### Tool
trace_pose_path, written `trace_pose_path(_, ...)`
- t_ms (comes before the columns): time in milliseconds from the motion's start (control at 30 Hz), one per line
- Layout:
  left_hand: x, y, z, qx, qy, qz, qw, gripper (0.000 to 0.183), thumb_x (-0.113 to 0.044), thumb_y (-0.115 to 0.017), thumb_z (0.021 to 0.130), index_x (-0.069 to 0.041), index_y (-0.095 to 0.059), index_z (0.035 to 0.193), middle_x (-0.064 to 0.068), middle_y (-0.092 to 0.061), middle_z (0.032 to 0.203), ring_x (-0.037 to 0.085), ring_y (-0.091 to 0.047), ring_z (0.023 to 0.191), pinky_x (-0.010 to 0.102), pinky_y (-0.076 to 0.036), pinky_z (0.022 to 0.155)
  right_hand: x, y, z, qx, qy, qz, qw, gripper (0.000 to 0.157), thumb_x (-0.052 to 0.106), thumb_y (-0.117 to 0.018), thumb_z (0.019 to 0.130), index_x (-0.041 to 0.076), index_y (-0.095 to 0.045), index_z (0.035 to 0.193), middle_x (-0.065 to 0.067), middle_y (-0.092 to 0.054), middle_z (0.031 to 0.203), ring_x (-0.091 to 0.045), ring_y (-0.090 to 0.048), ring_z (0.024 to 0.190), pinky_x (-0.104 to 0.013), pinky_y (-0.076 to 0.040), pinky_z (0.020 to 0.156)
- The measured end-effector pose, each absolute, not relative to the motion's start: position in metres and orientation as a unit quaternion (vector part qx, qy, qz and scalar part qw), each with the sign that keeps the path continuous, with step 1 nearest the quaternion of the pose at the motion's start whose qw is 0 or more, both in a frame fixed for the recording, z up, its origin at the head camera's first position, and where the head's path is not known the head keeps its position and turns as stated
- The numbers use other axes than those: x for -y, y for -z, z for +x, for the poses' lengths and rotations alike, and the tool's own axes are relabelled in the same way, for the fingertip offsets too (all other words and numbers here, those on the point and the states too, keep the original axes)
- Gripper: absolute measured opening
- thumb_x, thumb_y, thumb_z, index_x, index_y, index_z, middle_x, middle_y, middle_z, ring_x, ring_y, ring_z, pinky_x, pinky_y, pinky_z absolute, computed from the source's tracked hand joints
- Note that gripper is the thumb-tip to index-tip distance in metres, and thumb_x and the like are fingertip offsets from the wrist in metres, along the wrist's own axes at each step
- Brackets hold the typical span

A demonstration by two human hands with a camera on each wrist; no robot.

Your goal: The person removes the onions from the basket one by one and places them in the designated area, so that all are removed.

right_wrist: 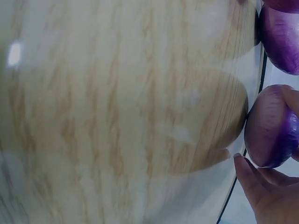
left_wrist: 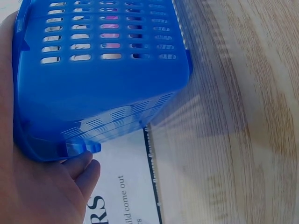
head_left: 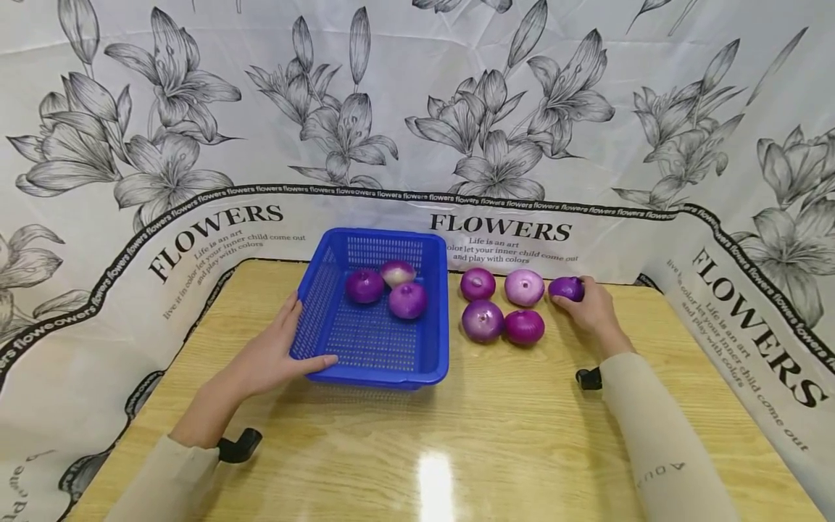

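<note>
The left hand [head_left: 267, 359] grips a blue, rectangular, slotted plastic basket [head_left: 391, 375] at its near left corner, thumb over the rim and fingers along the outer side. The basket is on the left half of a glossy, pale wood-grain worktop [head_left: 509, 435], close to the far edge. Inside it lie a round purple onion [head_left: 364, 286] on the left, a purple-and-white onion [head_left: 398, 272] at the back and a second purple onion [head_left: 407, 300] on the right. Toward the worktop's far right corner, the right hand [head_left: 596, 308] holds a glossy, dark purple onion [head_left: 565, 288] between thumb and fingers. Between it and the basket, four round, purple-to-pink onions [head_left: 525, 288] sit in two rows of two near the far edge. Behind rises a white sheet [head_left: 365, 43] printed with grey lilies and black lettering
</note>
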State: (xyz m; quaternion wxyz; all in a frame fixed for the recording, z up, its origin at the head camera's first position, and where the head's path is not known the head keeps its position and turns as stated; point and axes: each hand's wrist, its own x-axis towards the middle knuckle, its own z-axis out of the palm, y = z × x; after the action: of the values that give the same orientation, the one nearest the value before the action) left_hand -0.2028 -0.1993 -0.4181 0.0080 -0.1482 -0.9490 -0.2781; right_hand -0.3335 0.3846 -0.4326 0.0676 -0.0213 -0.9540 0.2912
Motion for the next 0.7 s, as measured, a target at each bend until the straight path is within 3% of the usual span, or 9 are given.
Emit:
trace_pose_path(333, 0.197, 0.417, -0.203, 0.951, 0.275, -0.144, 0.008, 0.128, -0.080, -0.064, 0.081, -0.009, 0.002, 0.165, 0.009, 0.006, 0.172, 0.049, -0.022, 0.151, 0.069, -0.032, 0.113, -0.386, 0.428, -0.328, 0.955, -0.290, -0.025, 0.063, 0.086, 0.032, -0.068, 0.099, -0.017, -0.023, 0.152, -0.047, -0.035, 0.145, -0.061, -0.038, 0.134, -0.068, -0.031, 0.113)
trace_pose_path(700, 0.197, 0.418, -0.203, 0.951, 0.274, -0.145, 0.002, 0.129, -0.079, -0.064, 0.082, -0.006, 0.002, 0.164, 0.009, 0.008, 0.172, 0.049, -0.019, 0.151, 0.068, -0.030, 0.114, -0.380, 0.415, -0.316, 0.961, -0.267, -0.035, 0.064, 0.099, 0.048, -0.069, 0.096, -0.008, -0.015, 0.159, -0.044, -0.023, 0.151, -0.061, -0.030, 0.138, -0.072, -0.027, 0.112)
